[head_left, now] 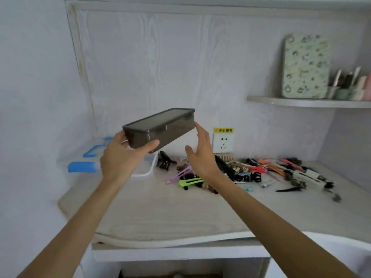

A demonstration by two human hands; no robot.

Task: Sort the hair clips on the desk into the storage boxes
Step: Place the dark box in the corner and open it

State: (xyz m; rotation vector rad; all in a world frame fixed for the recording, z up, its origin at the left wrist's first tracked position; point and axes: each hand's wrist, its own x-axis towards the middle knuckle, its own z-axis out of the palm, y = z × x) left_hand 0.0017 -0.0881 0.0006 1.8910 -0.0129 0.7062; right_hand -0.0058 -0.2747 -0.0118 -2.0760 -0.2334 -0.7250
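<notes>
Left hand clamped on the near end of a dark box, thumb along the front wall, fingers behind; box held in the air above the tabletop's far left part, tilted, lid on and latches apparently closed. Right hand loose and spread, fingertips just touching or almost touching the box's far end, grasping nothing. Below the left hand, a clear box with a white rim resting near the far left corner, mostly hidden; contents not discernible. Left of that, blue items against the wall, too blurred to name. Clips heaped loose along the far edge, from the middle toward the right corner: black claws, purple and green snap clips, orange and pink ones, several blurred. Behind them a wall socket with a yellow label. On the shelf above, a patterned board and small containers. Judged from this: sorting barely begun, no clip seen in any box; dark box likely yet to be set down and opened, whole pile left to sort.
</notes>
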